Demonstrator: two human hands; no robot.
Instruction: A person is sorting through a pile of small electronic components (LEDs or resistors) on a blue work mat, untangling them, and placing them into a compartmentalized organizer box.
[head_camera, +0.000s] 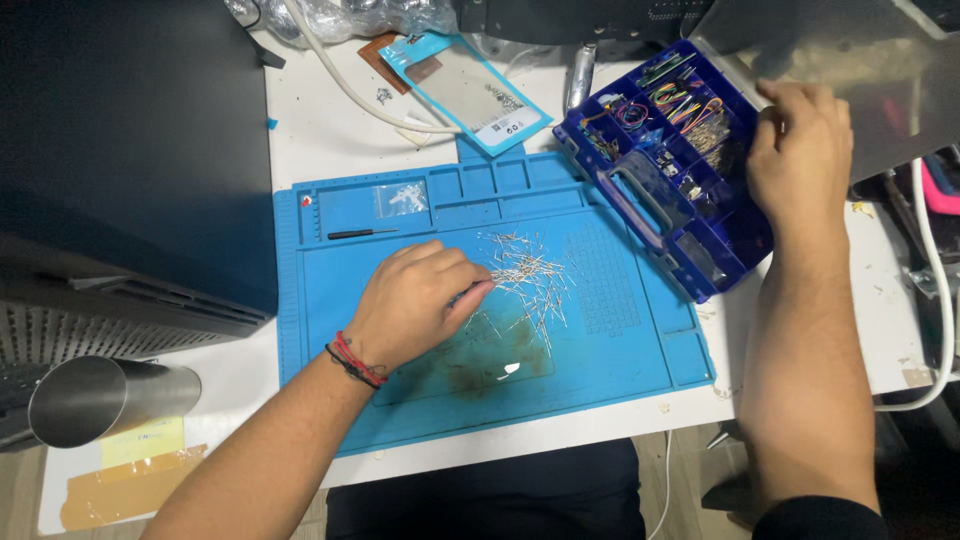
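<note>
Wire-thin resistors (525, 275) on the blue mat (640, 350) look light, springy, easily bent; left hand (415, 300) fingers pinch some by the leads. Right hand (800, 145) grips the box (665, 165) lid.

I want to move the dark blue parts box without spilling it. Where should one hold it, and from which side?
Best by the lighter blue handle on the front wall of the parts box, coming from the mat side. The handle is a raised bar facing there and looks free. The lid is open, with the right hand at it, so closing it first and keeping the box level seems wise.
</note>
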